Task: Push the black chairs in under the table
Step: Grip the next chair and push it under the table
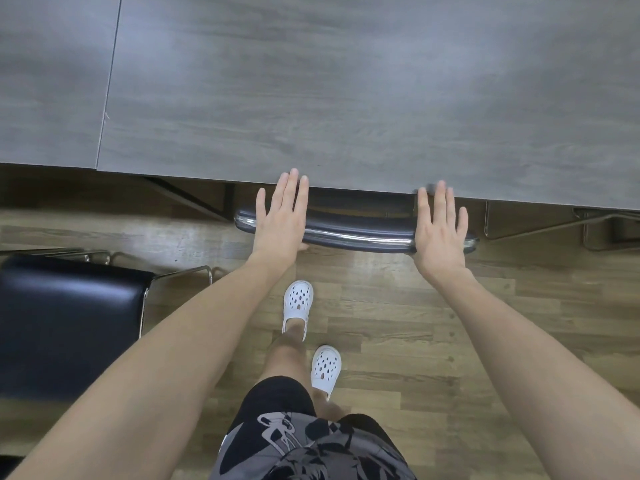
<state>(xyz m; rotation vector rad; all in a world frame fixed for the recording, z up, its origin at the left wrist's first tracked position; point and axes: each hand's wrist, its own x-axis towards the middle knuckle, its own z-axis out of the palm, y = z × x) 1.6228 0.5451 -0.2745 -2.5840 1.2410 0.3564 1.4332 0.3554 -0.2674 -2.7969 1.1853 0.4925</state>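
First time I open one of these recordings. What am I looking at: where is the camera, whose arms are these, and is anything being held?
There is one picture, taken by a wide-angle camera worn on a person's head, looking down past their own arms. No machine is involved: two bare hands do the work. The left hand and the right hand lie flat, fingers straight, on the curved black backrest with a chrome rail of a chair whose seat is hidden under the grey wood-grain table. Neither hand grips anything. A second black chair with a chrome frame stands out on the wooden floor at the left, not yet pushed in. The white perforated clogs are on the person's own feet.
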